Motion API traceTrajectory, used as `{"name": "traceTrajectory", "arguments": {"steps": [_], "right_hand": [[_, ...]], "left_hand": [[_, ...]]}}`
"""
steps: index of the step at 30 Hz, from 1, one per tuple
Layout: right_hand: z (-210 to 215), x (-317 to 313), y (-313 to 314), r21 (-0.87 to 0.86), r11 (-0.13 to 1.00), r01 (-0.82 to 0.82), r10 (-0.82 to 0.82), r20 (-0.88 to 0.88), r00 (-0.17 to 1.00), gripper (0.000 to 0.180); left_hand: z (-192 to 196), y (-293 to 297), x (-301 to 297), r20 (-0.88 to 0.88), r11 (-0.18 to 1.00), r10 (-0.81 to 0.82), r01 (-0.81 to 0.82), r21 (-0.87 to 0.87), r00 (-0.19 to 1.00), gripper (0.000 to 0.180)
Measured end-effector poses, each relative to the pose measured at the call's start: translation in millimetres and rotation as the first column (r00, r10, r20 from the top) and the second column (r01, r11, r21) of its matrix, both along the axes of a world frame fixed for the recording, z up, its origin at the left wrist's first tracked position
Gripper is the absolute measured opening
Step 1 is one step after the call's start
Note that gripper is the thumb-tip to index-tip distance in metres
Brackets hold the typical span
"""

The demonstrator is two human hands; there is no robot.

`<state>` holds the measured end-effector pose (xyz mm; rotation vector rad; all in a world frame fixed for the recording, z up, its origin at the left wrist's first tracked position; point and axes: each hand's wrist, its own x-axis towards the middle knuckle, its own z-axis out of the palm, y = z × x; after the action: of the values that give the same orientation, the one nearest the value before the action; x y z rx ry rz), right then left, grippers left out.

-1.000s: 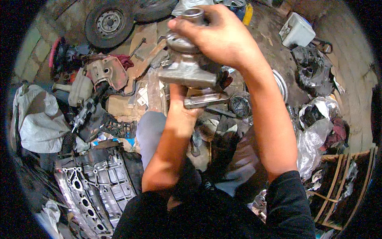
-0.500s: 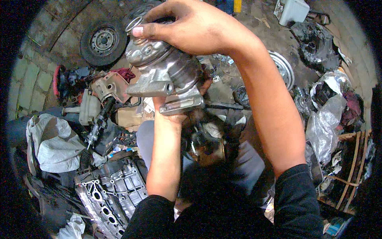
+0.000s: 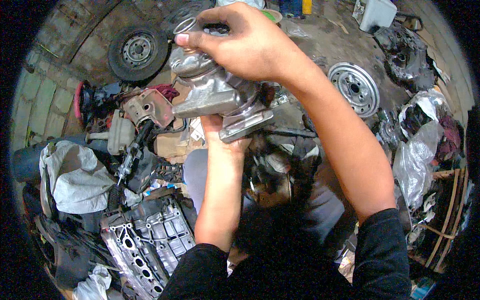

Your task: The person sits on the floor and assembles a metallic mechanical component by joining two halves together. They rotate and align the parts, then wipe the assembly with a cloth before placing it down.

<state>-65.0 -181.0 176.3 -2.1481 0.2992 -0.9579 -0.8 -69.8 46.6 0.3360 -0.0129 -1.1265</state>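
One grey metal pump housing (image 3: 215, 95), two wheels: tyred wheel (image 3: 138, 51), bare rim (image 3: 354, 88). Right hand (image 3: 245, 42) clasped over housing top; left hand (image 3: 225, 135) gripping it from below.

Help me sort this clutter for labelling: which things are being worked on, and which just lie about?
In hand: grey metal casting, left hand beneath, right hand on top.

Lying about: tyred wheel, bare wheel rim, engine block, grey cloth.

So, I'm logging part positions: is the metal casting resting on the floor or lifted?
Lifted: the metal casting is held between the left hand and right hand.
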Motion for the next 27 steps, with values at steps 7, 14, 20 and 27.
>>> {"name": "traceTrajectory", "arguments": {"steps": [7, 14, 20, 27], "right_hand": [[-5.8, 0.8, -1.5, 0.047, 0.998, -0.045, 0.043, 0.049, 0.998, 0.059], [-5.3, -6.5, -0.3, 0.029, 0.953, -0.302, 0.292, 0.177, 0.94, 0.042], [16.1, -23.6, 25.2, 0.044, 0.99, -0.134, 0.134, -0.005, 0.991, 0.051], [1.1, -17.3, 31.5, 0.27, 0.963, -0.014, -0.001, 0.054, 0.999, 0.066]], "left_hand": [[-16.7, 4.6, -2.1, 0.197, 0.997, 0.071, -0.069, -0.016, 0.978, 0.069], [14.7, -0.6, 3.1, 0.026, 0.972, 0.216, -0.213, -0.103, 0.976, 0.061], [27.9, -2.0, 1.1, -0.019, 0.915, 0.374, -0.373, -0.157, 0.927, 0.057], [32.1, -6.2, -1.5, 0.08, 0.663, 0.748, -0.74, -0.111, 0.659, 0.053]]}}
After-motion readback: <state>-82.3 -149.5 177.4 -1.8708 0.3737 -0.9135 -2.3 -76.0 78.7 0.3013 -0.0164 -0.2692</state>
